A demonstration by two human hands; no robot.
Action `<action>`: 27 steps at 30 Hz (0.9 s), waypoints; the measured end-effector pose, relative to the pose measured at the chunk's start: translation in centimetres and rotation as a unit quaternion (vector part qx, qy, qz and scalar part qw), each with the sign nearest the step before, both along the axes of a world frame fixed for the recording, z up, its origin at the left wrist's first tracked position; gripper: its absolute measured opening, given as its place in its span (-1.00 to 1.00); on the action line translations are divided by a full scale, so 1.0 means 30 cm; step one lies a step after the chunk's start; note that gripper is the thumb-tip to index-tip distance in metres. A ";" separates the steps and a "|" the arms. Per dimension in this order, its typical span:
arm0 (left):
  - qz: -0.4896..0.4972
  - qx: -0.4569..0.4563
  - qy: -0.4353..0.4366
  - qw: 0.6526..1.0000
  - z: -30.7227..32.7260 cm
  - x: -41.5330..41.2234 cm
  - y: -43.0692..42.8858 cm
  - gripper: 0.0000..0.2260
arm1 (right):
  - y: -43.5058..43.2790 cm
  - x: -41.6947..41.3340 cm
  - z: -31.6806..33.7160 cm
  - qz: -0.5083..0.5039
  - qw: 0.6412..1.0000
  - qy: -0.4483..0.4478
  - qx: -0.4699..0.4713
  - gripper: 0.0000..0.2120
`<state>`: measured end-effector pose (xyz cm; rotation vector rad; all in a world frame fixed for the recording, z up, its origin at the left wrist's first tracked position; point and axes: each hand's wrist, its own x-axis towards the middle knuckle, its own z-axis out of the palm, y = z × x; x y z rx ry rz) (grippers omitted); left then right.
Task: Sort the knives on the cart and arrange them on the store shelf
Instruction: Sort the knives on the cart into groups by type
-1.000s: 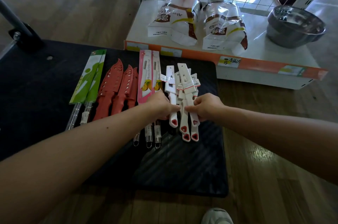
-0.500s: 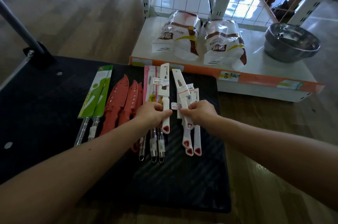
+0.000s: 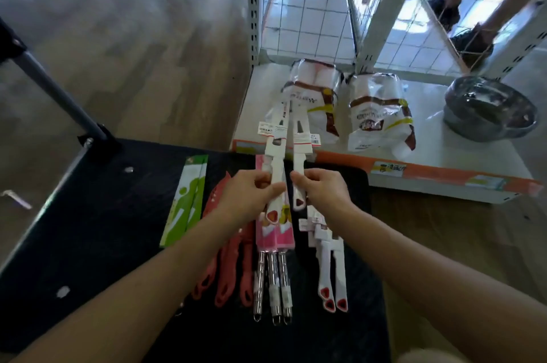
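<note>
My left hand (image 3: pixel 247 197) grips a white sheathed knife (image 3: pixel 276 152) by its handle, blade end pointing away toward the shelf. My right hand (image 3: pixel 322 192) holds a second white knife (image 3: pixel 299 145) the same way, close beside the first. Both are lifted above the black cart (image 3: pixel 88 244). On the cart lie two more white knives (image 3: pixel 328 268), pink-packaged knives with steel handles (image 3: pixel 275 244), red sheathed knives (image 3: pixel 231 262) partly under my left arm, and green-packaged knives (image 3: pixel 186 202). The white store shelf (image 3: pixel 444 161) stands just beyond the cart.
On the shelf sit two plastic-wrapped packs (image 3: pixel 379 114) and a steel bowl (image 3: pixel 488 109). Wire mesh panels and shelf uprights (image 3: pixel 254 4) rise behind. The cart's handle post (image 3: pixel 53 90) is at the left. Another person's legs and shoes (image 3: pixel 470 37) stand behind the mesh.
Both hands have raised a white knife each off the cart and carried them forward toward the shelf. Two white knives stay on the cart. The view has tilted up.
</note>
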<state>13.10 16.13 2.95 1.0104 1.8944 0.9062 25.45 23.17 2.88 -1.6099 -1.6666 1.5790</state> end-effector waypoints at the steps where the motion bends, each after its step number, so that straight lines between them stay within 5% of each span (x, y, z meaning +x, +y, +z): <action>1: 0.003 0.004 0.006 1.000 0.072 -0.012 -0.002 -0.90 | 0.006 -0.002 0.067 -0.003 1.000 0.001 0.002 -0.80; 17: 0.045 0.047 -0.102 0.993 1.548 0.061 -0.048 -0.94 | -0.076 0.124 1.588 0.041 0.997 0.023 0.063 -0.81; 27: 0.053 0.062 -0.147 0.986 2.089 0.236 -0.064 -0.93 | -0.081 0.305 2.083 0.033 0.994 0.066 0.080 -0.88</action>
